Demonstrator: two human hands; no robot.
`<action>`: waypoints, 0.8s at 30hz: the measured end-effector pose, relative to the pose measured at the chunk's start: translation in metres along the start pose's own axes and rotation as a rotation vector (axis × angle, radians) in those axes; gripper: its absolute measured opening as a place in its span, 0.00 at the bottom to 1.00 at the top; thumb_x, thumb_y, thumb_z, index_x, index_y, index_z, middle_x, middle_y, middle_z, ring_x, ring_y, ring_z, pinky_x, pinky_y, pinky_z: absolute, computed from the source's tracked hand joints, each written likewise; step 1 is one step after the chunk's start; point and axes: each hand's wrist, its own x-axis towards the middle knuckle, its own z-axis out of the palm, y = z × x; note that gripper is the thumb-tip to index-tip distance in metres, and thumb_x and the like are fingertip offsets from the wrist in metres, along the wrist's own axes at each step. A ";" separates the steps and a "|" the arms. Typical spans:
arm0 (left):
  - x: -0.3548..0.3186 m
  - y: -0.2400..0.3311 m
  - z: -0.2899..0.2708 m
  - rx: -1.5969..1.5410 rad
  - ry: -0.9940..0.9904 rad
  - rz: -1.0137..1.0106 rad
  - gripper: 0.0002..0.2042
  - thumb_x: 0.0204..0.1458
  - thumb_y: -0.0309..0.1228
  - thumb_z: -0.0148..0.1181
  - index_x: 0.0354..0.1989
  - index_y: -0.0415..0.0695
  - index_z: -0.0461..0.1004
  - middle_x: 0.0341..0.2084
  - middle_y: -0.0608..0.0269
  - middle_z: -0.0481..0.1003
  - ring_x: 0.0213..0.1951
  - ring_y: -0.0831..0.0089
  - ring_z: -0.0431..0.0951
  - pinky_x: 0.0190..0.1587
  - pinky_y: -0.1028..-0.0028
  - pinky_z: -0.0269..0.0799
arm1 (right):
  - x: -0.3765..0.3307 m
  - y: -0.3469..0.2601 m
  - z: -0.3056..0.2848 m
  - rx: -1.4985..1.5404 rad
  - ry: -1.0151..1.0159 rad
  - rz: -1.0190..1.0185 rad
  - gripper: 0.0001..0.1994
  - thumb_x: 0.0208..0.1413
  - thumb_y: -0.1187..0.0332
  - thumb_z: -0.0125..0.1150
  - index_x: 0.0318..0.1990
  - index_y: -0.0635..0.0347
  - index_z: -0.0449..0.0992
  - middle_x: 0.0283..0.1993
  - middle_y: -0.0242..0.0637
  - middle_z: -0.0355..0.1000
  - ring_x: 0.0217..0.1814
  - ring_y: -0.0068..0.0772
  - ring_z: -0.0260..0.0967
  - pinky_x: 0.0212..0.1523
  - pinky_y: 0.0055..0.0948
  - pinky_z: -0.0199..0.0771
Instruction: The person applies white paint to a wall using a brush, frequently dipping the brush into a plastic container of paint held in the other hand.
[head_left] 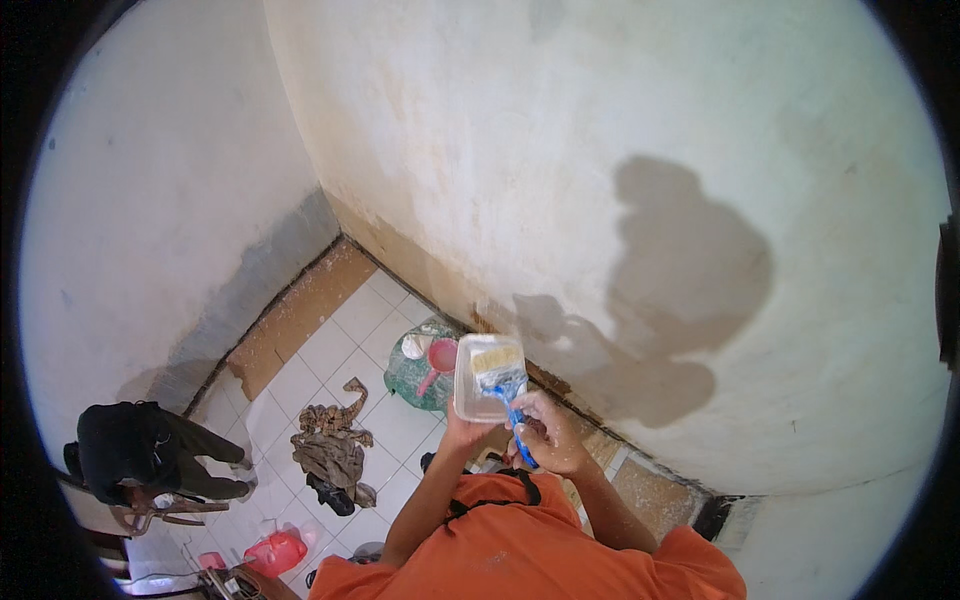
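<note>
My left hand (468, 428) is closed around the lower side of a clear rectangular plastic tub (464, 385), in front of my chest. White paint or a similar pale liquid coats its inside. In my right hand (552, 435) is a wide paintbrush (520, 440), gripped by its blue handle. Its pale bristles, smeared with white, lie over the inside of the tub; whether they touch its bottom I cannot tell.
A patchy pale wall (480, 130) rises ahead. On the tiled floor are a green sack (405, 378) with a pink dipper (442, 356), crumpled brown cloth (335, 455) and a red plastic bag (276, 552). Another person (130, 450) bends beside a wooden chair (190, 512) at left.
</note>
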 end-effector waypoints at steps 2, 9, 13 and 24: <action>0.020 0.009 0.018 0.035 -0.153 -0.034 0.29 0.59 0.53 0.45 0.62 0.44 0.63 0.54 0.49 0.70 0.51 0.52 0.74 0.54 0.51 0.70 | 0.001 -0.019 0.009 -0.065 0.136 -0.043 0.20 0.59 0.81 0.42 0.60 0.60 0.58 0.39 0.42 0.68 0.30 0.29 0.72 0.31 0.31 0.75; 0.070 0.022 0.067 0.041 -0.186 -0.007 0.25 0.59 0.49 0.48 0.58 0.45 0.68 0.48 0.55 0.75 0.50 0.57 0.75 0.55 0.52 0.70 | 0.020 -0.032 -0.005 -0.916 0.482 -0.299 0.18 0.53 0.80 0.47 0.53 0.67 0.66 0.39 0.56 0.69 0.41 0.62 0.68 0.43 0.49 0.68; 0.075 0.020 0.056 -0.005 -0.207 -0.034 0.25 0.60 0.49 0.47 0.59 0.45 0.67 0.52 0.55 0.73 0.53 0.57 0.73 0.58 0.53 0.68 | 0.023 -0.028 -0.011 -0.904 0.502 -0.309 0.13 0.55 0.78 0.48 0.48 0.68 0.70 0.39 0.55 0.69 0.41 0.62 0.68 0.41 0.49 0.68; 0.086 0.011 0.008 -0.043 -0.205 -0.072 0.25 0.60 0.48 0.47 0.60 0.46 0.66 0.55 0.54 0.70 0.54 0.56 0.72 0.57 0.48 0.67 | 0.040 -0.006 -0.030 -1.027 0.449 -0.156 0.07 0.56 0.73 0.52 0.39 0.64 0.74 0.30 0.51 0.72 0.32 0.56 0.69 0.36 0.45 0.69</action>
